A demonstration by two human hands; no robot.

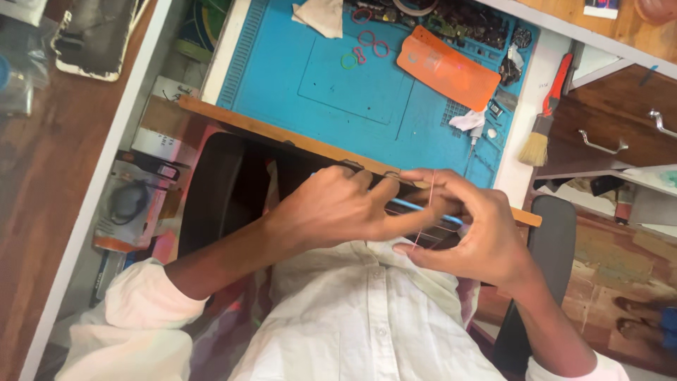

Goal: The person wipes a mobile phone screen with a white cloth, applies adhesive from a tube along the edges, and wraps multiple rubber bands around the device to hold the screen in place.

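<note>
Basically both hands working over the lap, just below the desk edge. Left hand (pixel 331 208) curled over a dark flat device (pixel 430 229), looks like a phone, fingers closed on its top edge. Right hand (pixel 472 236) gripping the same device from the other side, fingers also pinching a thin pink rubber band (pixel 428 212) stretched across it. Band running roughly vertical over the device, taut between the fingertips.

Up on the desk, well apart from the hands: blue work mat (pixel 352 85), with an orange flat card-like piece (pixel 448 68) lying tilted on it. Few loose coloured rubber bands (pixel 363 53) near the mat's far side, plus a crumpled cloth (pixel 321 15). Small brush with a red handle (pixel 544 116) lying off the mat's right edge, next to wooden drawers (pixel 613 120). White shirt (pixel 352 317) filling the bottom of the view.
</note>
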